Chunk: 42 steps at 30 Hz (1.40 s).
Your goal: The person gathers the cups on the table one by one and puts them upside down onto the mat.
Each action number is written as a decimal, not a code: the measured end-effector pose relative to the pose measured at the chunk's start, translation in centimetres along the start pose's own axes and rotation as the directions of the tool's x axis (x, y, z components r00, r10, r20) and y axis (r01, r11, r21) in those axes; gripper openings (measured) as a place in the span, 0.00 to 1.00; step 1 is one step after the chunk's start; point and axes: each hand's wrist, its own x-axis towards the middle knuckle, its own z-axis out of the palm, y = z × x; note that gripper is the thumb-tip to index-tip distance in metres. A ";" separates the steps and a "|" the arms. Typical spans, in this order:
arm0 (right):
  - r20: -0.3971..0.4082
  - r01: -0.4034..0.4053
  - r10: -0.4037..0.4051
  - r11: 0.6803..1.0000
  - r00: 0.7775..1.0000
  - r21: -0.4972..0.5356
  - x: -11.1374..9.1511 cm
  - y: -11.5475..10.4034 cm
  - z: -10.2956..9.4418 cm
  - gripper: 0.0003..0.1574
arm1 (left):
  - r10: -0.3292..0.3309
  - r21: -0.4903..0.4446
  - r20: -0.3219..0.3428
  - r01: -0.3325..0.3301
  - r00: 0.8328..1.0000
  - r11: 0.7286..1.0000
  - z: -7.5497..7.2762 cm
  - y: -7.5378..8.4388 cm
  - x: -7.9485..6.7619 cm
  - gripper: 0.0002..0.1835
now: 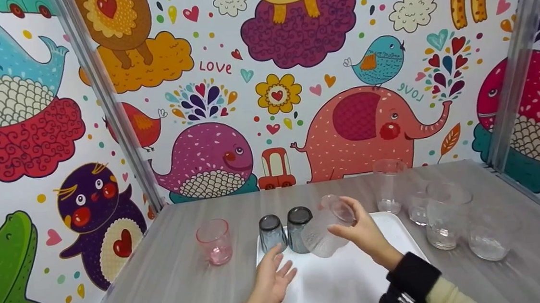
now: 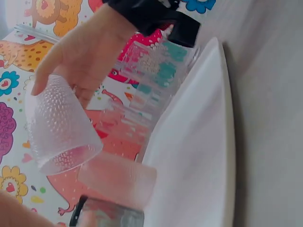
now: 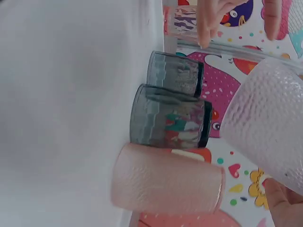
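Observation:
My right hand (image 1: 365, 233) grips a clear textured glass (image 1: 325, 237) near its base, tilted with the mouth downward above the white tray (image 1: 348, 285). Fingers spread, my left hand (image 1: 273, 283) holds nothing and is nearest the smaller grey glass (image 1: 271, 233). A larger grey glass (image 1: 300, 238) is beside it, both upside down along the tray's far side. The right wrist view shows a pinkish textured glass (image 3: 168, 179) in the same row, upside down; the held glass largely hides it in the head view.
On the grey table (image 1: 165, 285), a pink glass (image 1: 214, 242) stands upright left of the tray. Several clear glasses, among them a tall one (image 1: 389, 188) and a wide one (image 1: 448, 214), stand to its right. Printed walls (image 1: 227, 97) enclose the back and sides.

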 end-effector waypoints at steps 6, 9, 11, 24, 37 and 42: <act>0.084 0.151 -0.138 0.974 0.987 -0.172 1.9 0.0 4.7 0.44 | 0.159 0.155 -0.092 -0.144 0.983 0.978 -2.1 0.3 -0.7 0.38; 0.155 0.193 -0.159 0.950 0.975 -0.244 2.7 0.4 7.0 0.44 | 0.197 0.190 -0.126 -0.171 0.972 0.967 -3.1 0.5 -1.1 0.38; 0.190 0.202 -0.150 0.934 0.970 -0.294 3.1 0.8 8.4 0.44 | 0.197 0.184 -0.138 -0.171 0.971 0.968 -3.8 0.7 -1.2 0.39; 0.263 0.144 -0.047 0.921 0.964 -0.362 3.7 4.2 11.4 0.44 | 0.153 0.175 -0.203 -0.118 0.967 0.977 -6.9 1.3 -2.2 0.39; 0.293 0.135 -0.022 0.919 0.956 -0.371 3.5 4.7 13.0 0.46 | 0.107 0.192 -0.259 -0.058 0.960 0.980 -10.3 2.1 -3.3 0.38; 0.303 0.165 -0.043 0.907 0.952 -0.388 3.4 4.5 13.5 0.50 | 0.119 0.200 -0.243 -0.070 0.963 0.977 -10.8 2.3 -3.5 0.39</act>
